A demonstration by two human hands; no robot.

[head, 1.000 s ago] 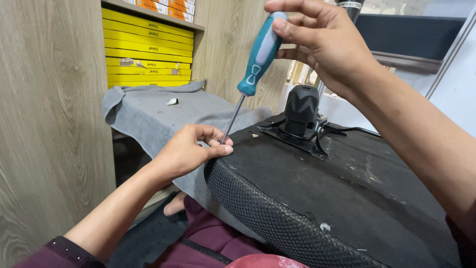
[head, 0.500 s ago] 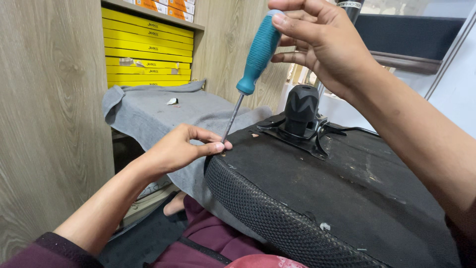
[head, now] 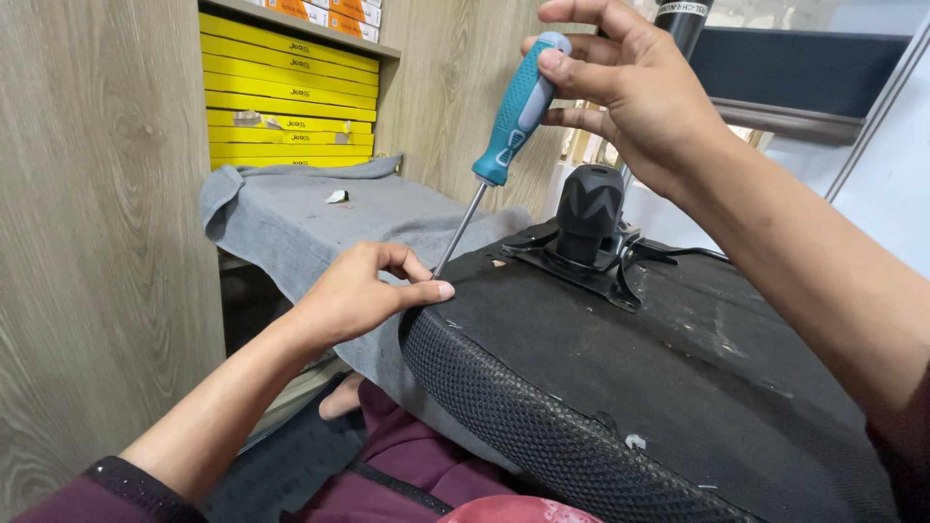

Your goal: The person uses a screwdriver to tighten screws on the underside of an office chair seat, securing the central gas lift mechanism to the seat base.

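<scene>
Change: compared with half a second ago, the left hand's fingertips have closed in on the screwdriver tip at the seat edge; the right hand keeps the same grip high on the handle.
Landmark: upturned chair seat, black underside facing up, mesh-textured rim toward the person, resting across the lap.
Wall panel: wood-grain panel well to the left of the seat.
Cloth: grey cloth draped over the counter just beyond the seat's left edge, partly tucked under the seat.
Boxes: stack of flat yellow boxes on a shelf behind the cloth, well apart from the seat.
Mechanism: black seat mount with knob bolted near the far middle of the seat.
Right hand: above the seat's far edge, wrapped around the handle top, holding the screwdriver.
Left hand: at the seat's left rim, fingers pinched narrow around the shaft tip.
Screwdriver: teal and grey handle, steel shaft tilted down-left, tip meeting the seat's left rim.
</scene>
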